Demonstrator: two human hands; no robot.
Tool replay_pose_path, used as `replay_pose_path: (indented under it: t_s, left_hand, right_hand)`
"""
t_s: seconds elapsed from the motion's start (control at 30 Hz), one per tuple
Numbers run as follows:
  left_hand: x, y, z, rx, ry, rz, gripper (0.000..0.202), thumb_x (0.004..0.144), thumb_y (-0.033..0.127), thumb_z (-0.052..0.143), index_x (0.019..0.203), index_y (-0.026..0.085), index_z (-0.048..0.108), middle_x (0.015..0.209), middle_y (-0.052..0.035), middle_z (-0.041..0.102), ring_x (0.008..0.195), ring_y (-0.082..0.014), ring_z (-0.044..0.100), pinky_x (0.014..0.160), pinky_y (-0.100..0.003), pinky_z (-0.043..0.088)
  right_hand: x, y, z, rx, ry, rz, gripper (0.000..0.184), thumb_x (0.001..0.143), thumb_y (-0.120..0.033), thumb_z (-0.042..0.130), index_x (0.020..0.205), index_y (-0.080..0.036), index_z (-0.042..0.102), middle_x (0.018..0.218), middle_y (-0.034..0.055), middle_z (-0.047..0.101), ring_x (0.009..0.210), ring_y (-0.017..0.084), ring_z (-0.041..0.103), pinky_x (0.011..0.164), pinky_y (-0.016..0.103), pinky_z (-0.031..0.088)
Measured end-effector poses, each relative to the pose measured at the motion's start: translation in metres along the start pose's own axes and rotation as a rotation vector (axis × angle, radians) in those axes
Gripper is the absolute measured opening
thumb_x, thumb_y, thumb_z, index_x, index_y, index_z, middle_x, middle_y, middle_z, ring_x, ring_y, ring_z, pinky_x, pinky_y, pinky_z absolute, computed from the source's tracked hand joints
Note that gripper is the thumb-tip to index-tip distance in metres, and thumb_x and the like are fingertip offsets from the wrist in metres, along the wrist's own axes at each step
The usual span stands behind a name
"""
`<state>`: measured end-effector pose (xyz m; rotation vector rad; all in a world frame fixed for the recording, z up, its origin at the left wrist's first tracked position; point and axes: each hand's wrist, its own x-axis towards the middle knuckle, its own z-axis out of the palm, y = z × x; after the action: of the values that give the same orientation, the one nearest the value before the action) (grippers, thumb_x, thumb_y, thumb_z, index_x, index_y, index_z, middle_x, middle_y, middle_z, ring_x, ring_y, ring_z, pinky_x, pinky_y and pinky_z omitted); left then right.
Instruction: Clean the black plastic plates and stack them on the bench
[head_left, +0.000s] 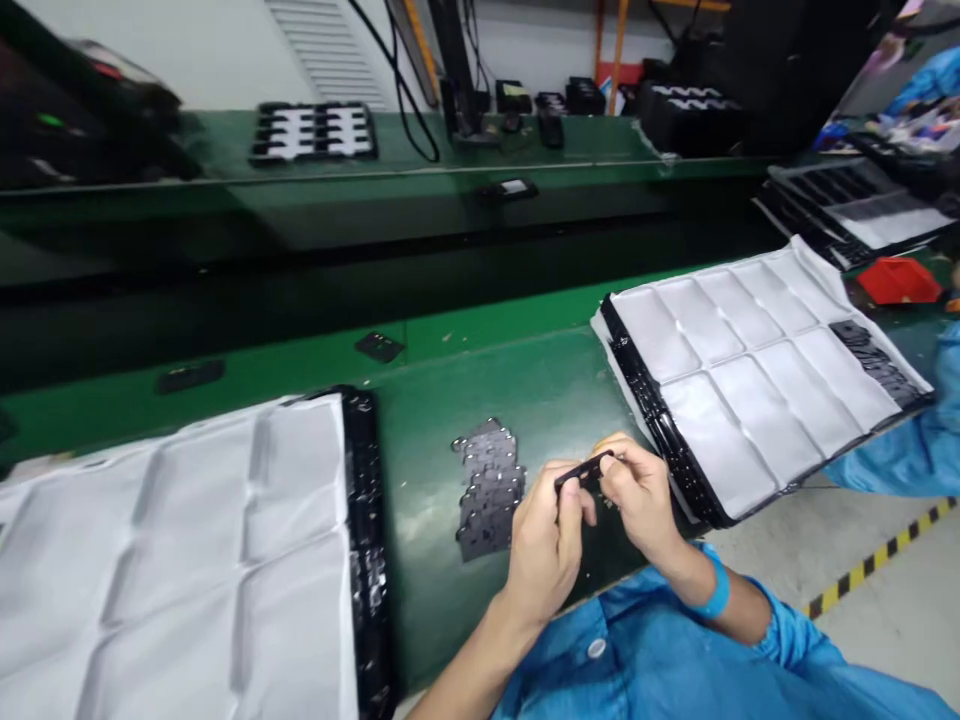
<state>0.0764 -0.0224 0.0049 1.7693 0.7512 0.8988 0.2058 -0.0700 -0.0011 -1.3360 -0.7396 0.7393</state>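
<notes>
Between my two hands is a small flat black part (583,470), seen nearly edge-on above the front of the green bench. The fingers of my left hand (551,515) pinch its left end. At its right end, my right hand (637,490) grips it between thumb and fingers. What exactly the part is, I cannot make out. Left of my hands lies an overlapping row of dark grey flat pieces (489,490) with shiny edges. A blue band (718,588) circles my right wrist.
Stacked black trays with white liners stand at left (195,550) and right (757,350); dark pieces sit in the right one. A black part (379,347) lies on the green ledge beside a dark conveyor channel (337,250). Another person's blue sleeve (900,450) is at right.
</notes>
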Motion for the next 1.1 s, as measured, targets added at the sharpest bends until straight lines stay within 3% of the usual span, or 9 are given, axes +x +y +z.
replay_pose_path:
  t_s: [0.23,0.47,0.6,0.7,0.9,1.1]
  left_hand:
    - [-0.001,0.002,0.004,0.003,0.000,-0.056,0.024,0.115,0.033,0.041,0.107,0.020,0.060,0.067,0.0049,0.060,0.054,-0.0124,0.058,0.058,-0.024,0.046]
    - [0.001,0.008,0.002,-0.115,0.011,-0.162,0.033,0.114,0.047,0.045,0.107,0.019,0.060,0.063,0.0048,0.062,0.052,-0.0122,0.057,0.057,-0.023,0.047]
    - [-0.001,0.013,0.000,-0.284,-0.025,-0.310,0.041,0.113,0.058,0.044,0.101,0.020,0.055,0.058,0.0036,0.064,0.050,-0.0132,0.059,0.054,-0.023,0.048]
    - [-0.002,0.009,-0.001,-0.360,-0.060,-0.345,0.044,0.112,0.062,0.043,0.099,0.020,0.054,0.060,0.0014,0.067,0.050,-0.0137,0.060,0.054,-0.024,0.048]
    - [-0.004,0.004,-0.008,-0.401,-0.103,-0.315,0.040,0.114,0.055,0.038,0.101,0.021,0.052,0.076,-0.0010,0.072,0.052,-0.0115,0.063,0.053,-0.023,0.048]
    - [-0.005,0.005,-0.012,-0.337,-0.135,-0.329,0.040,0.115,0.055,0.036,0.093,0.023,0.046,0.069,0.0022,0.066,0.047,-0.0094,0.058,0.051,-0.021,0.043]
  right_hand:
    - [0.001,-0.004,-0.001,0.022,-0.002,-0.026,0.019,0.093,-0.030,0.062,0.077,-0.020,0.067,0.076,-0.0020,0.057,0.048,0.007,0.038,0.045,0.022,0.033]
    - [-0.004,-0.006,-0.007,0.031,-0.035,-0.035,0.011,0.087,-0.022,0.062,0.085,-0.018,0.072,0.083,0.0002,0.064,0.050,0.006,0.042,0.046,0.020,0.037]
    - [-0.013,-0.014,-0.017,0.026,-0.110,-0.014,0.014,0.090,-0.021,0.065,0.096,-0.020,0.078,0.092,0.0019,0.068,0.054,0.008,0.051,0.051,0.022,0.044]
    - [-0.011,-0.016,-0.020,-0.072,-0.116,-0.037,0.020,0.098,-0.025,0.067,0.111,-0.022,0.082,0.096,0.0029,0.071,0.059,0.010,0.057,0.056,0.024,0.051]
    - [-0.009,-0.016,-0.012,-0.169,-0.073,-0.106,0.017,0.098,-0.023,0.069,0.107,-0.022,0.084,0.082,-0.0005,0.069,0.052,0.009,0.053,0.052,0.022,0.049]
    - [-0.009,-0.011,-0.010,-0.174,-0.014,-0.109,0.012,0.097,-0.026,0.071,0.098,-0.021,0.082,0.074,-0.0017,0.064,0.050,0.009,0.049,0.049,0.023,0.045]
